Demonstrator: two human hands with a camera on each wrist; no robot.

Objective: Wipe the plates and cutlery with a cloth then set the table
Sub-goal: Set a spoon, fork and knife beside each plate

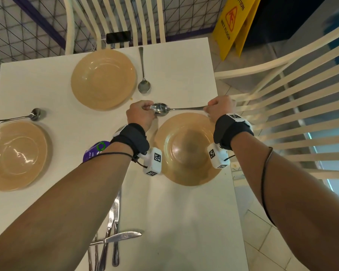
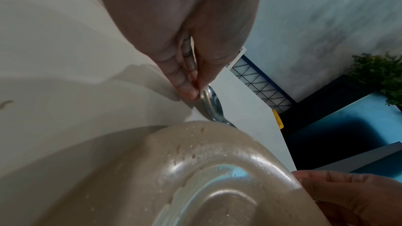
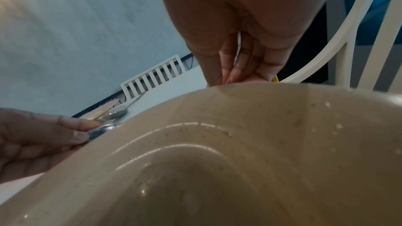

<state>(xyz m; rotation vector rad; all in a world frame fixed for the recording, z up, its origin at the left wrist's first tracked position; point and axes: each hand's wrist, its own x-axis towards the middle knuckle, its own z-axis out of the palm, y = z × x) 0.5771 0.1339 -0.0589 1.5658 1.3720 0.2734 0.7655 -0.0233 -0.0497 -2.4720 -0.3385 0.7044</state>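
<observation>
Both hands hold one steel spoon [image 1: 161, 109] level above the far rim of the nearest tan plate [image 1: 176, 178]. My left hand [image 1: 148, 109] pinches the spoon's bowl [image 2: 212, 102] between thumb and fingertips. At the other end, my right hand [image 1: 208, 109] grips the tip of the handle, fingers curled. The same plate [image 2: 195, 169] [image 3: 239, 143] fills the lower part of both wrist views and shows small specks and droplets. The right wrist view shows my left fingers [image 3: 71, 137] on the spoon bowl [image 3: 102, 129]. Whether a cloth lies between any fingers I cannot tell.
On the white table [image 1: 174, 63] a second tan plate [image 1: 103, 79] sits far with a spoon [image 1: 144, 75] beside it, a third plate [image 1: 16, 155] at left with another spoon [image 1: 18, 118]. Loose knives and forks [image 1: 114, 237] lie near me by a purple packet [image 1: 96, 151]. Slatted chairs [image 1: 282, 114] stand right and far.
</observation>
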